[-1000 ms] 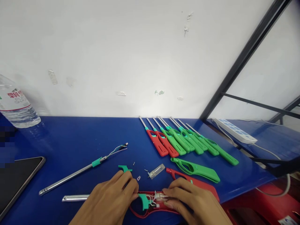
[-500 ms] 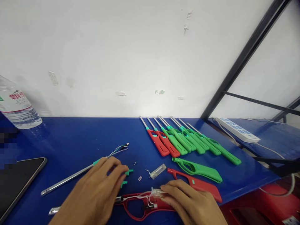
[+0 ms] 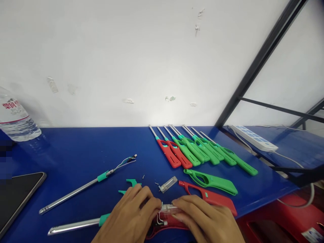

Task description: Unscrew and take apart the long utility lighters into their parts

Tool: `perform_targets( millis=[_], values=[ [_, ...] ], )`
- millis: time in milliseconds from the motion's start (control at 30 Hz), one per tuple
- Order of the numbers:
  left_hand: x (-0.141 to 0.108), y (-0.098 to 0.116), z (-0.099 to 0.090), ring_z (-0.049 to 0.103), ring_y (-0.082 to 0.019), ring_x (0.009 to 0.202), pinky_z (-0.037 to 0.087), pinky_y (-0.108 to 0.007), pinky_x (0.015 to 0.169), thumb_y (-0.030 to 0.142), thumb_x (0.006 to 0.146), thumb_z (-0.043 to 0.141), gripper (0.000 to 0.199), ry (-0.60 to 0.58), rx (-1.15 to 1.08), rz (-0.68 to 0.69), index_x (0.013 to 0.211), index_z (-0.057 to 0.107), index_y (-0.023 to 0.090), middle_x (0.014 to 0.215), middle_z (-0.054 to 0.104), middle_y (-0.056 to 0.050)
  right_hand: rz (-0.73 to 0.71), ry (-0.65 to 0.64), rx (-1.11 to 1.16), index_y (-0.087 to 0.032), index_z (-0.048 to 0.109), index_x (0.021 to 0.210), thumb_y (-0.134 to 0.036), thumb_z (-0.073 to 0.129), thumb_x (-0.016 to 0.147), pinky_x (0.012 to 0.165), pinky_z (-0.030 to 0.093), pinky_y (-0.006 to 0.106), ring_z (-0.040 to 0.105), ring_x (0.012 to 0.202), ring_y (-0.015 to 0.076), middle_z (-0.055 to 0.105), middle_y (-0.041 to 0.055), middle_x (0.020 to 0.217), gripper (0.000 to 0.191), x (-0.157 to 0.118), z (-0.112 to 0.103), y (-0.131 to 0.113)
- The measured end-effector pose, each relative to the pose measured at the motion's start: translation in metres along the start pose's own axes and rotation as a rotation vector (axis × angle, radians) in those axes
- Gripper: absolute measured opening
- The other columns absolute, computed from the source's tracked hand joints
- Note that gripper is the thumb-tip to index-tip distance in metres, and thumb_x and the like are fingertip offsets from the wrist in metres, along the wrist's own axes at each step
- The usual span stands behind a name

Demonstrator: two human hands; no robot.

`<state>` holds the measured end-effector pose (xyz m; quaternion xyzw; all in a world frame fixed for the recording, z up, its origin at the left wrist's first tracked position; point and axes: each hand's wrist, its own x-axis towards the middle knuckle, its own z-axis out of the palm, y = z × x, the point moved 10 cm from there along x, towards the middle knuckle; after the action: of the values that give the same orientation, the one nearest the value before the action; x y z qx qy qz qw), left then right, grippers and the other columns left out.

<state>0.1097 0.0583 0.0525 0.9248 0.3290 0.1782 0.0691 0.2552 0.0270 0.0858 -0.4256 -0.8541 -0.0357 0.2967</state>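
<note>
My right hand (image 3: 205,216) pinches a clear plastic gas tank (image 3: 167,208) over an opened red lighter shell (image 3: 173,222). At the left end of that tank, my left hand (image 3: 135,211) is closed with bent fingers; its fingertips hide what they hold. White wires (image 3: 160,217) run inside the shell. A metal lighter tube (image 3: 73,226) with a teal collar sticks out left of my left hand. Teal trigger pieces (image 3: 131,182) lie just beyond its knuckles. A second clear tank (image 3: 168,184) rests behind my hands, beside an empty red half shell (image 3: 210,197).
Several red and green lighters (image 3: 187,153) lie in a row at the back. A green half shell (image 3: 215,183) is before them. A loose metal tube (image 3: 73,195) with wires lies left. Farther left are a phone (image 3: 19,195) and a water bottle (image 3: 19,121). A power strip (image 3: 254,137) sits right.
My left hand has moved right, from above the teal trigger pieces to the left end of the clear tank. My right hand keeps its hold on the tank.
</note>
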Motion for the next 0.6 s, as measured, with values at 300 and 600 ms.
perform_targets(
  millis=[300, 600],
  values=[
    [-0.002, 0.009, 0.003, 0.071, -0.025, 0.093, 0.058, -0.036, 0.086, 0.043, 0.102, 0.065, 0.037, 0.189, 0.096, 0.032, 0.133, 0.055, 0.026, 0.114, 0.070, -0.006, 0.046, 0.058, -0.061, -0.025, 0.075, 0.120, -0.033, 0.037, 0.118, 0.070, 0.064, 0.017, 0.083, 0.079, 0.0146, 0.085, 0.0036, 0.106, 0.039, -0.004, -0.005, 0.003],
    [-0.001, 0.007, 0.006, 0.069, -0.021, 0.082, 0.057, -0.031, 0.074, 0.045, 0.102, 0.065, 0.042, 0.193, 0.073, -0.001, 0.140, 0.057, 0.029, 0.102, 0.067, -0.004, 0.022, -0.017, -0.066, -0.025, 0.071, 0.125, -0.030, 0.039, 0.117, 0.074, 0.066, 0.018, 0.084, 0.083, 0.0143, 0.084, 0.0040, 0.113, 0.034, -0.005, -0.010, 0.011]
  ],
)
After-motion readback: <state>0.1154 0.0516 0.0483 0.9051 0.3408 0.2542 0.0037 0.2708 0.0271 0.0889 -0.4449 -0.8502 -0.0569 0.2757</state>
